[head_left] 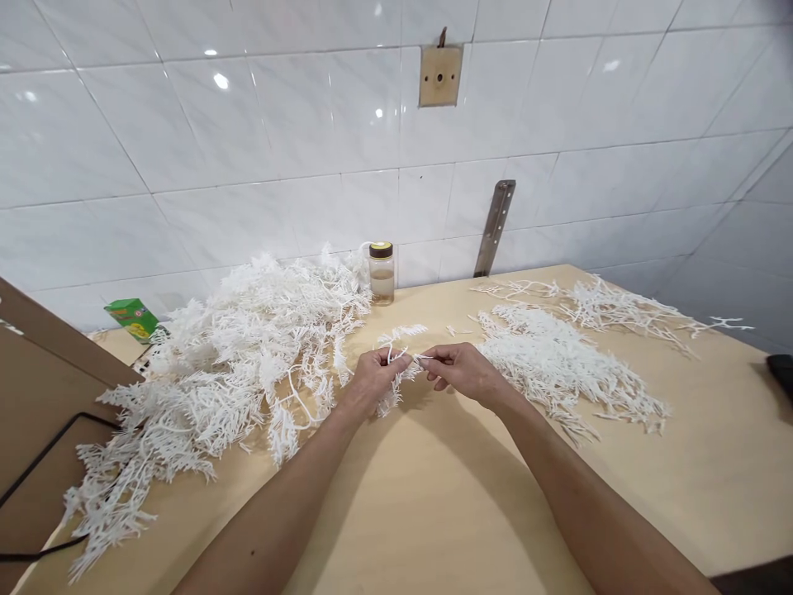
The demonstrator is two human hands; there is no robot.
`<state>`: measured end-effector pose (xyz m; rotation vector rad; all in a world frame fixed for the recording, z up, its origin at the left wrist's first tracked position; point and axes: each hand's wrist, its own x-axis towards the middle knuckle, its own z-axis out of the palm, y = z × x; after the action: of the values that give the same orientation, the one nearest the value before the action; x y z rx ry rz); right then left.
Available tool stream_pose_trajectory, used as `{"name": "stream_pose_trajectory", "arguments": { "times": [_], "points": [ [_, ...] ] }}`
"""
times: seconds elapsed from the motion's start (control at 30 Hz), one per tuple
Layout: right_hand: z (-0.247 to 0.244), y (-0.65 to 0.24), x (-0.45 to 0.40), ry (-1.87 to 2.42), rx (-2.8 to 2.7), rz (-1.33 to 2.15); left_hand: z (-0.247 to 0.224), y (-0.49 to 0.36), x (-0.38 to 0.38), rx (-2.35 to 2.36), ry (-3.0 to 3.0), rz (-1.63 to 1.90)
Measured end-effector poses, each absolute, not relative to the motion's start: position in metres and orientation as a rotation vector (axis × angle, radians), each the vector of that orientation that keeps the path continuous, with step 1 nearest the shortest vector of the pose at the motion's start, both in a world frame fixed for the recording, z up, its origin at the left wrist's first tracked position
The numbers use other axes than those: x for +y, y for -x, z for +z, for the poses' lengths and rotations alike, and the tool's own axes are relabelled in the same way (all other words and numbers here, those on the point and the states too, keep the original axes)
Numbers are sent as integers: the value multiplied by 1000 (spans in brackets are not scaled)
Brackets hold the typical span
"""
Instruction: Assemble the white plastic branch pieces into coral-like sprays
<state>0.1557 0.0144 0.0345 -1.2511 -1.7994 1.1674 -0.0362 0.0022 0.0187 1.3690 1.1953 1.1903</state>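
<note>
Near the middle of the table, my left hand is closed around a white artificial branch with small feathery sprigs. Parts of the branch stick out above and below the fingers. Close on its right, my right hand pinches a small sprig at the branch's end with thumb and fingertips. Whether that sprig is still joined to the branch cannot be made out. To the left spreads a large heap of white feathery branches. On the right lies a flatter pile of loose white sprigs.
Bare white stems lie at the back right of the wooden table. A dark-lidded jar stands by the tiled wall. A green box sits behind the heap. A metal bracket leans at the wall, and a black cable hangs left.
</note>
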Motion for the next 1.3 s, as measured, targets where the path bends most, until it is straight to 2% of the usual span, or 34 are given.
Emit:
{"name": "stream_pose_trajectory", "arguments": {
  "times": [0.3, 0.53, 1.3],
  "points": [
    [22, -158, 19, 1198, -1842, 1122, 17, 35, -2, 1424, -1582, 1206],
    [30, -157, 14, 1199, -1782, 1274, 12, 36, 0, 1430, -1700, 1198],
    [23, -150, 18, 1244, -1755, 1147, 16, 28, -7, 1433, -1863, 1194]
  ]
}}
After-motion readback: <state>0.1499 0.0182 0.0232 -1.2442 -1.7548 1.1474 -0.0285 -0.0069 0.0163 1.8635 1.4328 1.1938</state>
